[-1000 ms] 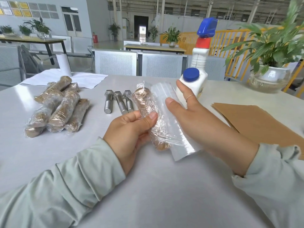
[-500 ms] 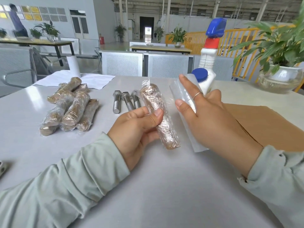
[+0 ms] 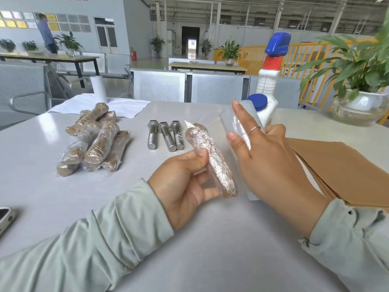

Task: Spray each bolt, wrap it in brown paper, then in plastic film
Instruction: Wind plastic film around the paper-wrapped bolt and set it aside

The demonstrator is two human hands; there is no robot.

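Observation:
My left hand (image 3: 185, 182) pinches a bolt wrapped in brown paper and film (image 3: 212, 163), held slanted above the table. My right hand (image 3: 267, 157) holds the roll of plastic film (image 3: 237, 131) just right of it, fingers stretched along the roll; a short stretch of film seems to join roll and bolt. Three bare steel bolts (image 3: 165, 135) lie side by side behind the wrapped one. A pile of several wrapped bolts (image 3: 94, 144) lies at the left. The white spray bottle (image 3: 270, 81) with a blue and red head stands behind my right hand.
A stack of brown paper sheets (image 3: 341, 165) lies at the right. A potted plant in a glass bowl (image 3: 357, 104) stands at the far right. White sheets and a white roll (image 3: 99, 89) lie at the back left. A phone's corner (image 3: 5, 218) shows at the left edge.
The film roll has come closer to the bolt and my right hand now lies along it. The wrapped bolt has tilted a little and the film lies tighter on it.

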